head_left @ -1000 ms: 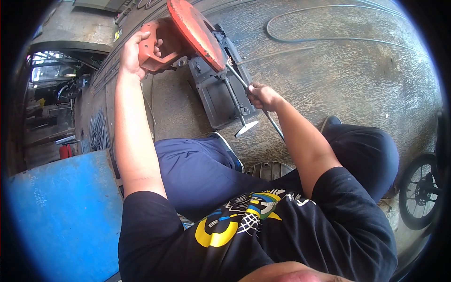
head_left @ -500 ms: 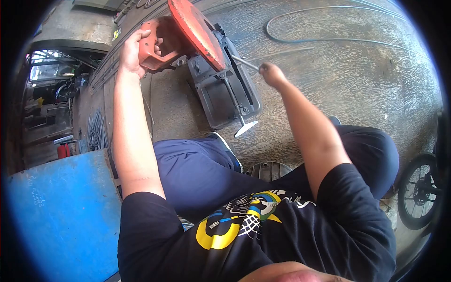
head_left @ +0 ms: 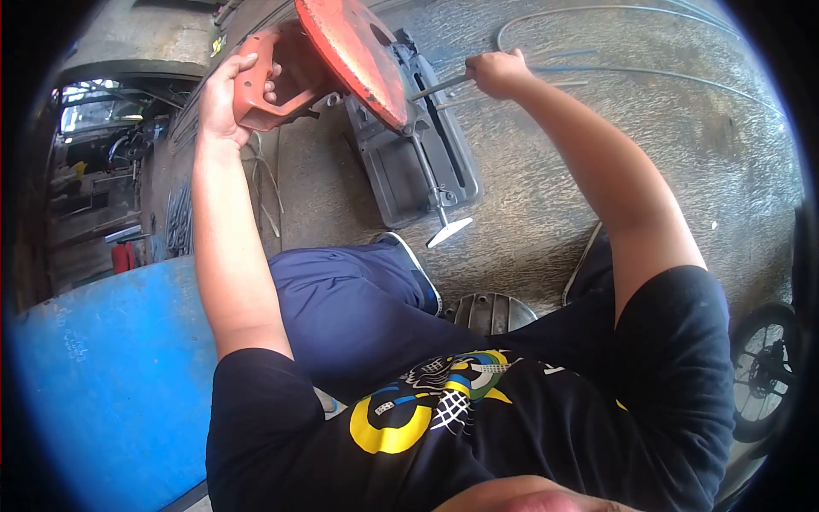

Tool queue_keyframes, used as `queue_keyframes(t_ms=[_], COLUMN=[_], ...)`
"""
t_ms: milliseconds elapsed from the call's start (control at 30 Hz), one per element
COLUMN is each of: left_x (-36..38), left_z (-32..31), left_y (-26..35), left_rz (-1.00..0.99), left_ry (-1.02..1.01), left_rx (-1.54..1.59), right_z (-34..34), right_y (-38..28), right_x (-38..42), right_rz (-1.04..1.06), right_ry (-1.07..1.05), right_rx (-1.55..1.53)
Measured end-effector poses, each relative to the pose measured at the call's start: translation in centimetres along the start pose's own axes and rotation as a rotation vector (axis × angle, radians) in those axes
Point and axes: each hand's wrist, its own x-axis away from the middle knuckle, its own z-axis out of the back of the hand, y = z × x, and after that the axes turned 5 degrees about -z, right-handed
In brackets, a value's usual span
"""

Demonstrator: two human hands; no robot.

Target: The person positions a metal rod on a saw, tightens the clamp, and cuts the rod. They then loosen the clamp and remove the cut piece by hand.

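Observation:
My left hand (head_left: pixel 229 98) is wrapped round the orange handle (head_left: pixel 256 81) of a cut-off saw, whose orange guard (head_left: pixel 354 60) is tilted over the grey base (head_left: pixel 397 175). A metal rod (head_left: pixel 444 86) is in my right hand (head_left: pixel 497 73), closed round its outer end; the other end reaches the saw beside the guard. A clamp screw with a pale crank handle (head_left: pixel 449 232) lies along the base, pointing toward me. Whether the rod's far tip touches the base is hidden by the guard.
A blue panel (head_left: pixel 128 367) is at the lower left. Long bent rods (head_left: pixel 631 70) lie on the floor at the upper right. A round ribbed metal piece (head_left: pixel 490 312) sits between my legs, and a spoked wheel (head_left: pixel 762 371) stands at the right.
My right hand has moved up and slightly right with the rod, whose outer end is now higher. My left hand and the saw handle appear slightly further left.

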Motion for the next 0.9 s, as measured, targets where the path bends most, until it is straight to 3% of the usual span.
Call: queue_keyframes(t_ms=[900], left_x=[0.0], left_z=[0.1], left_y=[-0.3], left_rz=[0.012], left_ry=[0.018], left_rx=[0.009], right_z=[-1.5], right_y=[-0.2], right_x=[-0.9], right_rz=[0.037], right_ry=[-0.060], right_rx=[0.031])
